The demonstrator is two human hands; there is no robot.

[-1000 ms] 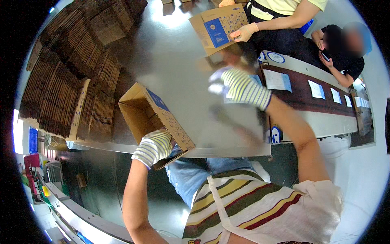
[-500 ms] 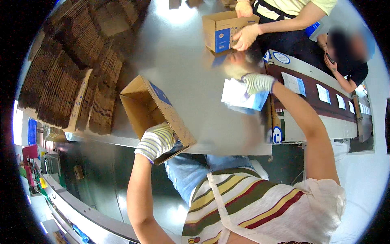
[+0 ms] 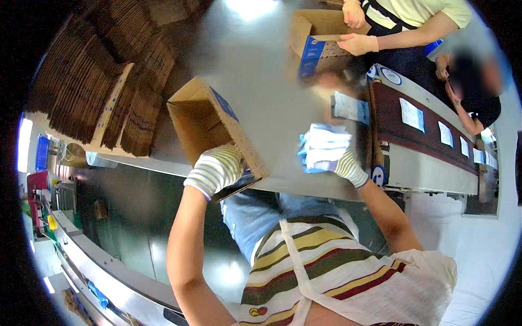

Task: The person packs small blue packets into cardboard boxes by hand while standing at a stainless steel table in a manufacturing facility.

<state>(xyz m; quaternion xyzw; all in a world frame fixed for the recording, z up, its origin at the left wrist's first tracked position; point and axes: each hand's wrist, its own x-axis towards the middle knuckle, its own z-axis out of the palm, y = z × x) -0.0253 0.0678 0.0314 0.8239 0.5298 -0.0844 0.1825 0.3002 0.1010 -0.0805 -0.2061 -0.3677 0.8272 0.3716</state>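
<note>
An open cardboard box [image 3: 196, 130] with a blue panel lies tilted on the metal table, its mouth toward me. My left hand [image 3: 216, 169], in a striped glove, reaches into that mouth; its fingertips are hidden, and a bit of blue shows beside them. At the table's right part, my right hand [image 3: 342, 163], gloved alike, is closed around a stack of white and blue packets [image 3: 326, 142]. Just beyond it, another white and blue packet [image 3: 350, 107] is at the end of the conveyor belt [image 3: 389, 120].
More packets [image 3: 412, 115] lie in a row along the belt. Flattened cardboard boxes [image 3: 76, 87] are stacked at the left. Across the table, a co-worker's gloved hands [image 3: 359, 43] hold another open box [image 3: 302, 41]. A second person [image 3: 473, 98] stands beyond the conveyor.
My right hand has drawn nearer to me and now grips the packet stack from its near side. My left hand stays in the box. The co-worker's hand has moved to their box's flap.
</note>
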